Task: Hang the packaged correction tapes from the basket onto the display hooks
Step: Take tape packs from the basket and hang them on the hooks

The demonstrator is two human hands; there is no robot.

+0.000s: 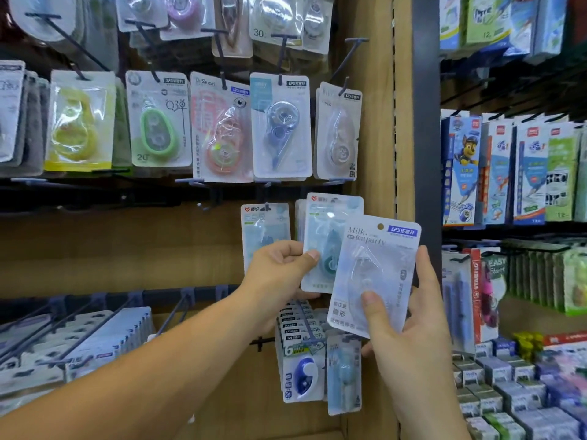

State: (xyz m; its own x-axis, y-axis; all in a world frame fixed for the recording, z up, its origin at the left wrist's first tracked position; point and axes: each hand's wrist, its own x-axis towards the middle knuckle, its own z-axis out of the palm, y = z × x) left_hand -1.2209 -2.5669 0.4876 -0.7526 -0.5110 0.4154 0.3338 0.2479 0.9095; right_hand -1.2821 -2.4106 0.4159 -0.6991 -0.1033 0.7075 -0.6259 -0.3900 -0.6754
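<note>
My right hand [409, 325] grips a pale blue "Milk tea party" correction tape pack [378, 268], thumb on its front, holding it tilted in front of the display. My left hand [279, 274] pinches the lower left edge of a teal correction tape pack [327, 236] that hangs with others behind it in the middle row. A similar pack [265, 227] hangs just to its left. An empty hook [349, 55] sticks out above the rightmost pack of the upper row [338, 131]. The basket is out of view.
Rows of packaged correction tapes hang on hooks across the wooden panel [378, 122]. A full hook of packs [301, 341] sits below my hands. Long hooks with white packs [95, 338] fill the lower left. Pencil boxes [508, 169] line the right-hand shelves.
</note>
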